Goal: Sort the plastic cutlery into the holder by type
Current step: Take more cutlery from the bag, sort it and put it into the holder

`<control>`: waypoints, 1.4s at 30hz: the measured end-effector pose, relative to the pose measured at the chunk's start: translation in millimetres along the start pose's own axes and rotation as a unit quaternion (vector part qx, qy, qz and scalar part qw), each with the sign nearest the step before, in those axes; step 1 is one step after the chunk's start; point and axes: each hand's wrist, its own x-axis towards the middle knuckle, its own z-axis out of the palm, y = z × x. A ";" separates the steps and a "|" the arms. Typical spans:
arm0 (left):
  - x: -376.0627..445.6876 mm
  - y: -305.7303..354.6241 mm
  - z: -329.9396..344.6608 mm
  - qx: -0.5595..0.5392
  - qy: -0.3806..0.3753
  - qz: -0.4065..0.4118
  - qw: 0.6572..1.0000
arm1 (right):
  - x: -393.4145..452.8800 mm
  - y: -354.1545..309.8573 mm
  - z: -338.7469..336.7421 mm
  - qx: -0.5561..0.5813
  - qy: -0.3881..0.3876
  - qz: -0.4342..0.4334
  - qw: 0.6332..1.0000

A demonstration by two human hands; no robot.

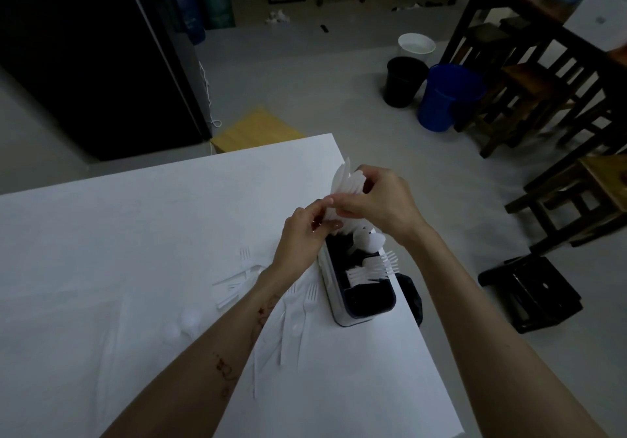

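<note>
Both hands meet above the far end of the cutlery holder (359, 288), and between them they grasp a bunch of white plastic knives (344, 183). Curled over the middle of the bunch is the right hand (376, 201), with the blades fanning up and away past its fingers. Lower down, the left hand (302, 234) pinches the same bunch between thumb and fingertips, just over the holder's rim. In the holder's middle compartment stand white spoons (368, 242), bowls up; next toward the person, white forks (373, 268) lean with tines pointing right. Its nearest compartment looks dark inside. The holder stands near the right edge of a white table (118, 234). Left of it, under the left forearm, loose forks, spoons and knives (291, 312) lie scattered on the tabletop.
</note>
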 end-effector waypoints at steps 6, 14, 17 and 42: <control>-0.4 6.1 2.0 -0.021 0.013 0.005 1.000 | 2.5 -2.4 -8.2 0.061 -0.019 0.010 0.998; 2.6 7.9 -2.4 -0.047 0.014 0.005 0.999 | 1.4 -6.7 4.7 0.020 0.049 -0.022 0.998; 3.8 8.0 -2.3 -0.062 0.008 0.006 0.998 | 2.4 -6.6 2.9 0.033 0.048 -0.008 0.998; -9.0 -15.6 6.8 0.030 0.047 0.049 0.997 | -9.3 21.9 14.7 0.009 0.019 0.002 1.000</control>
